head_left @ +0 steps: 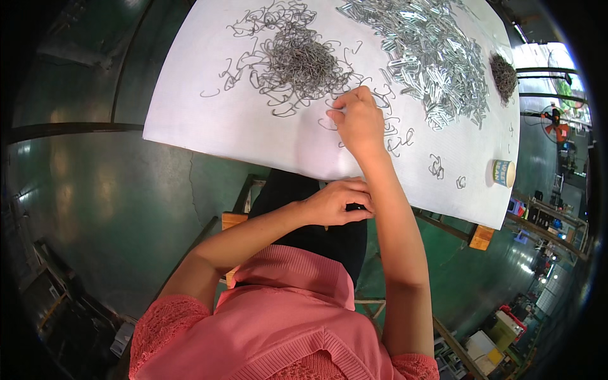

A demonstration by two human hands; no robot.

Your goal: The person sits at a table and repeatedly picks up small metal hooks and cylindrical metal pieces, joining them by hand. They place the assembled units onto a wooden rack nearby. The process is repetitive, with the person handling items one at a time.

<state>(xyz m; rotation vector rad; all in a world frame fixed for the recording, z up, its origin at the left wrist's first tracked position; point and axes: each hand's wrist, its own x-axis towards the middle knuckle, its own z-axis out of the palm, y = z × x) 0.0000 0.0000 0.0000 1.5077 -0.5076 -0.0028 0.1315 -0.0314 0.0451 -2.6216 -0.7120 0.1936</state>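
Note:
A tangled heap of bent grey wire hooks (304, 63) lies on the white tabletop (240, 133), with loose ones scattered round it. My right hand (360, 123) is over the near right side of this heap, its fingers bent and the thumb tip a little apart from the forefinger. Loose hooks lie beside its fingertips; no held piece is visible. At the table's near edge, my left hand (339, 202) is curled with thumb and fingers brought together. My right forearm is right at its fingertips, so what they hold, if anything, cannot be made out.
A wide pile of shiny flat metal pieces (437, 63) spreads over the table's far right. Beyond it sits a dark heap of small wire parts (503, 77). A paper cup (504, 173) stands by the right edge, with small groups of hooks (437, 166) to its left.

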